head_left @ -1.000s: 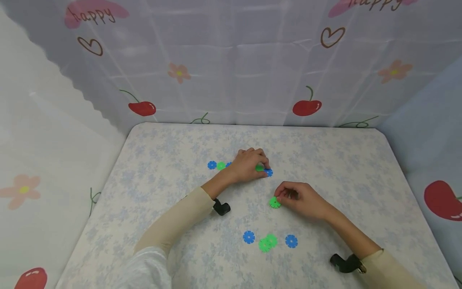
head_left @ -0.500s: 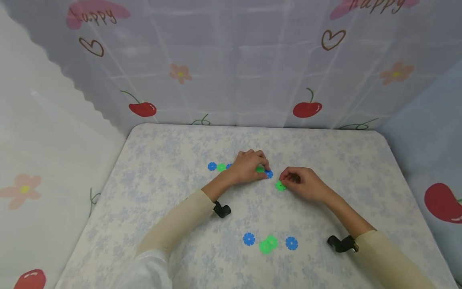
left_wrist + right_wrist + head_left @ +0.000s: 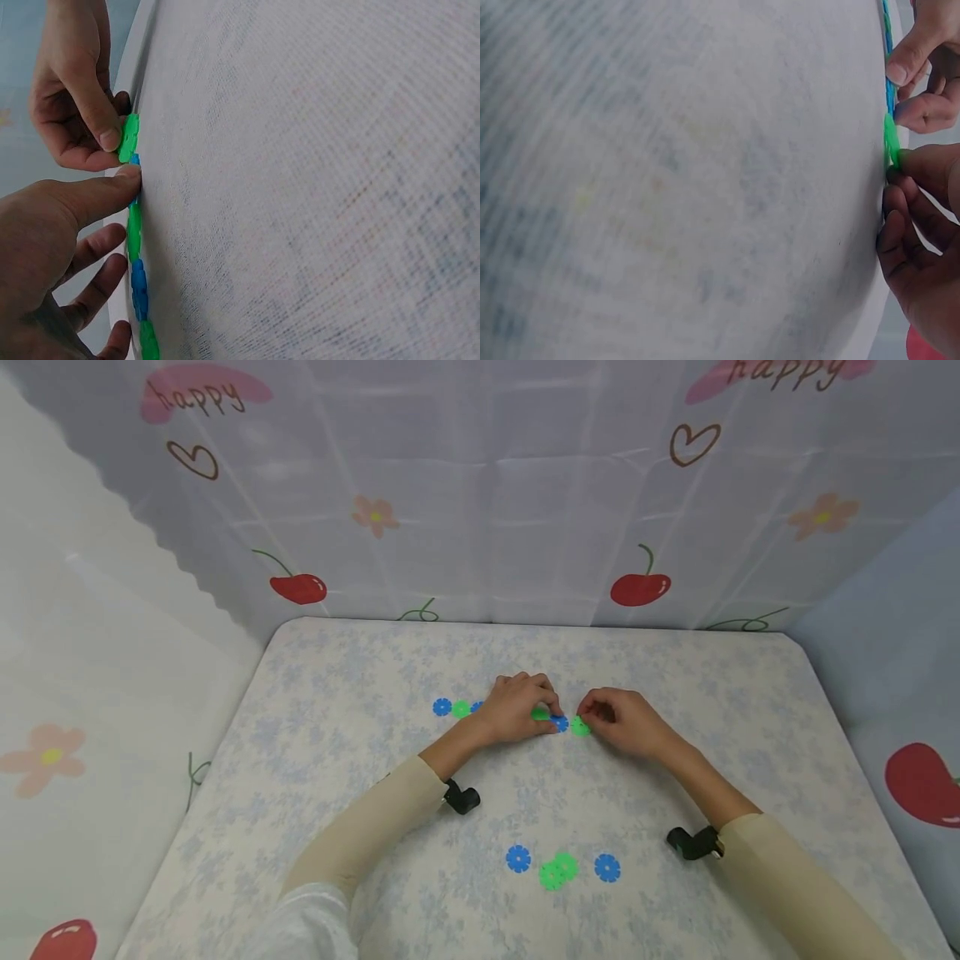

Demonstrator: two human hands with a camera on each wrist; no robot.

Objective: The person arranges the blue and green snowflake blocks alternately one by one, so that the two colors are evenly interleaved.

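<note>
- Chain (image 3: 495,710) of snowflake discs runs 9-to-3 at table (image 3: 337,693) centre; five links counted, alternating blue and green, some hidden under the hand.
- Left hand (image 3: 517,706) pinches the chain's 3 o'clock end, the blue disc (image 3: 559,723).
- Right hand (image 3: 622,722) pinches a green disc (image 3: 580,726), touching that end.
- Step judged: joining. Next: line up slots, press.
- Loose discs at 6 o'clock: two blue (image 3: 517,858), two green (image 3: 557,870).
</note>
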